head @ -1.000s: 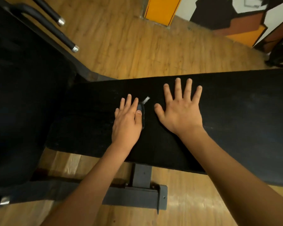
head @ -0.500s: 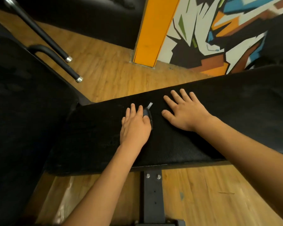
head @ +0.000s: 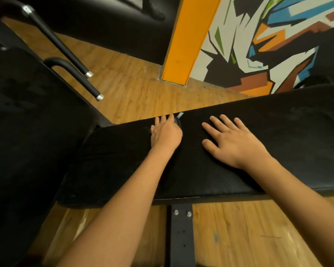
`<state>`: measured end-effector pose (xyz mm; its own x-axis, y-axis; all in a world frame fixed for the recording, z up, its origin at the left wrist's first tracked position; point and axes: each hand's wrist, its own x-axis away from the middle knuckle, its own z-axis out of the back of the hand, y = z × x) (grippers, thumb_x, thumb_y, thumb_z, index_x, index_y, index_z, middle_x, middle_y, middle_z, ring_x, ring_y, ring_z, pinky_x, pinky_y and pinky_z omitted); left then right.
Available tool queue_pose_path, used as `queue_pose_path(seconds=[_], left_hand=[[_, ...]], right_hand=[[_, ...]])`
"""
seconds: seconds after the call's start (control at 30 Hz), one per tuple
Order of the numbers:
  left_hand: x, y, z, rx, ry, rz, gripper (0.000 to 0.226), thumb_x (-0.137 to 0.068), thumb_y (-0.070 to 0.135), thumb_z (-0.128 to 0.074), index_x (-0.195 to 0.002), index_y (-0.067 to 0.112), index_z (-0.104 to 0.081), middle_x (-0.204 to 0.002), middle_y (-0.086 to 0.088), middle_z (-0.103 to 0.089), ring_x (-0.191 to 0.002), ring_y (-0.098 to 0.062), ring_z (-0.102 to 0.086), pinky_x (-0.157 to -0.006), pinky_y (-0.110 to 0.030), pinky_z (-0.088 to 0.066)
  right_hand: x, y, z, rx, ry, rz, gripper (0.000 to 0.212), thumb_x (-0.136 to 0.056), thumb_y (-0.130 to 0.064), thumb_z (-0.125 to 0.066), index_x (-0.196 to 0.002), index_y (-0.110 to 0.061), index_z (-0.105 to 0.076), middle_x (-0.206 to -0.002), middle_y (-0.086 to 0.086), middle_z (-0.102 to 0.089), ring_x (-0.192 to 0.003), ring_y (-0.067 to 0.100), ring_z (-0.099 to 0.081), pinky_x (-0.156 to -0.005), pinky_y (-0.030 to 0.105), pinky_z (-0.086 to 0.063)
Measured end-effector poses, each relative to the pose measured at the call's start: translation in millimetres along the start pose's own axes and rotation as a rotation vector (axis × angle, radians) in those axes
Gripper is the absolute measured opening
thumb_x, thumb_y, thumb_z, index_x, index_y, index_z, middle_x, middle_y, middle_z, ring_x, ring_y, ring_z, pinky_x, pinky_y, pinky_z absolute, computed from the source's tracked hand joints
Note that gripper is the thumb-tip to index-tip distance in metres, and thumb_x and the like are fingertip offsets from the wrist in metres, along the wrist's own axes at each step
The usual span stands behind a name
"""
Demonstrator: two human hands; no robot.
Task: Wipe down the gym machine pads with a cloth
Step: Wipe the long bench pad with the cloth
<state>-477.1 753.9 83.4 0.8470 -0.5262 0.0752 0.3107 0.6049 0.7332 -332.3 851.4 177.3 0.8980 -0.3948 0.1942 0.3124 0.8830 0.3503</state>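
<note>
The left hand (head: 165, 134) lay at the pad's (head: 278, 141) far edge, its grip flat, pressing down a dark cloth (head: 178, 124); only a fold and a white tag showed. Soft and limp, the cloth would likely bunch, so it was best pinned under the palm. Mid-pad, the right hand (head: 233, 143) rested, its grip spread and holding nothing.

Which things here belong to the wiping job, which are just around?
Job: long black padded bench; dark cloth with white tag, under left hand; right hand flat on bench.
Idle: orange pillar; black chrome-capped metal bars; colourful painted wall.
</note>
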Motion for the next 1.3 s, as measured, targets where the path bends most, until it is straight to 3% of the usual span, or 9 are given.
queue_pose_path(seconds=[0.13, 0.27, 0.53, 0.7, 0.9, 1.1, 1.3], left_hand=[[28, -13, 1, 0.005, -0.086, -0.035, 0.056, -0.109, 0.034, -0.027, -0.163, 0.025, -0.015, -0.171, -0.003, -0.003, -0.157, -0.022, 0.000, -0.128, -0.046, -0.008], [77, -30, -3, 0.014, -0.044, -0.059, 0.056, -0.109, 0.039, -0.028, -0.162, 0.032, -0.013, -0.171, 0.004, 0.000, -0.157, -0.016, 0.002, -0.126, -0.042, -0.005], [11, -26, 2, 0.026, -0.071, -0.047, 0.053, -0.110, 0.028, -0.024, -0.163, 0.024, -0.018, -0.171, -0.002, -0.008, -0.157, -0.020, -0.002, -0.126, -0.046, -0.008], [79, -36, 0, 0.014, -0.045, -0.041, 0.053, -0.110, 0.034, -0.023, -0.162, 0.029, -0.014, -0.171, 0.004, -0.003, -0.157, -0.015, 0.000, -0.127, -0.042, -0.008], [152, -34, -9, -0.007, 0.006, -0.002, 0.053, -0.110, 0.035, -0.023, -0.160, 0.035, -0.005, -0.168, 0.012, 0.007, -0.153, -0.006, 0.011, -0.121, -0.029, 0.003], [116, -26, -6, 0.024, -0.013, -0.008, 0.054, -0.110, 0.027, -0.029, -0.161, 0.031, -0.013, -0.170, 0.008, -0.002, -0.156, -0.012, 0.006, -0.125, -0.036, 0.001], [24, -24, -4, 0.038, 0.009, 0.000, 0.053, -0.109, 0.023, -0.029, -0.161, 0.023, -0.023, -0.170, -0.001, -0.013, -0.157, -0.023, -0.005, -0.127, -0.047, -0.008]], right_hand=[[0, 2, -4, -0.020, 0.015, 0.010, 0.067, -0.105, -0.059, -0.017, -0.164, -0.031, -0.008, -0.172, 0.002, -0.003, -0.159, 0.024, 0.004, -0.128, 0.047, 0.002], [-2, 5, -5, -0.011, 0.017, 0.017, 0.068, -0.103, -0.060, -0.014, -0.164, -0.032, -0.005, -0.172, 0.002, -0.002, -0.159, 0.024, 0.005, -0.128, 0.048, 0.002], [-3, 4, -3, -0.018, -0.003, 0.018, 0.069, -0.102, -0.063, -0.011, -0.164, -0.033, -0.004, -0.172, 0.001, 0.000, -0.158, 0.024, 0.006, -0.128, 0.048, 0.002], [-3, 5, -4, -0.015, -0.003, 0.019, 0.070, -0.101, -0.062, -0.011, -0.164, -0.032, -0.003, -0.172, 0.002, 0.000, -0.158, 0.024, 0.006, -0.128, 0.049, 0.002], [-4, 7, -4, -0.001, -0.014, 0.026, 0.071, -0.100, -0.064, -0.008, -0.164, -0.033, -0.001, -0.172, 0.002, 0.001, -0.158, 0.024, 0.007, -0.128, 0.049, 0.002], [-4, 6, -2, -0.003, -0.039, 0.024, 0.075, -0.095, -0.066, -0.004, -0.163, -0.034, 0.001, -0.172, 0.000, 0.004, -0.158, 0.023, 0.009, -0.127, 0.048, 0.003], [-5, 4, -1, 0.015, -0.054, 0.017, 0.075, -0.094, -0.065, -0.003, -0.163, -0.035, 0.004, -0.172, 0.000, 0.006, -0.158, 0.023, 0.010, -0.128, 0.048, 0.004]])
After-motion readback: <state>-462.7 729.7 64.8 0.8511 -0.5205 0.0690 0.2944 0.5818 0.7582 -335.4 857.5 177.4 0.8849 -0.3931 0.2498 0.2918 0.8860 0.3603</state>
